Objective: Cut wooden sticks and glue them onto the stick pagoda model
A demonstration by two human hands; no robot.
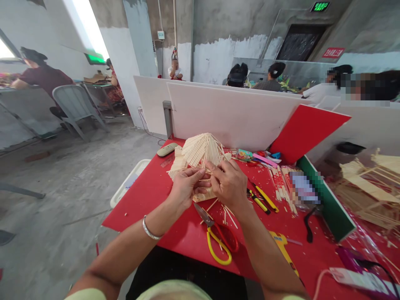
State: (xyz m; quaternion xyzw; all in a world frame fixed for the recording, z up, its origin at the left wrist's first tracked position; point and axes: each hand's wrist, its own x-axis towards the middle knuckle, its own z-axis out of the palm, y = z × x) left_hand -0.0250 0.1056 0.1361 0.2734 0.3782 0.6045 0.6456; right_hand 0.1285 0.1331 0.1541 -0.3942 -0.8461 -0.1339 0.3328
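A small model building of thin pale wooden sticks (203, 150), with a sloping roof, stands on the red tabletop (143, 208). Right at its near side, my left hand (187, 187) has thumb and fingers pinched together. My right hand (229, 183) is close beside it, fingers curled in, its index finger reaching toward the model. Whatever the fingertips grip is too small to make out. Just below my hands lie scissors (218, 246) with yellow and red handles, partly over loose sticks (229, 216). My hands hide the model's lower front.
Right of my hands lie two yellow utility knives (265, 198), stick bundles (283, 187) and a yellow glue gun (284, 250). A computer mouse (167, 149) rests at the back left. White panels (225, 114) close off the far edge; another stick model (368, 183) stands far right. People sit beyond.
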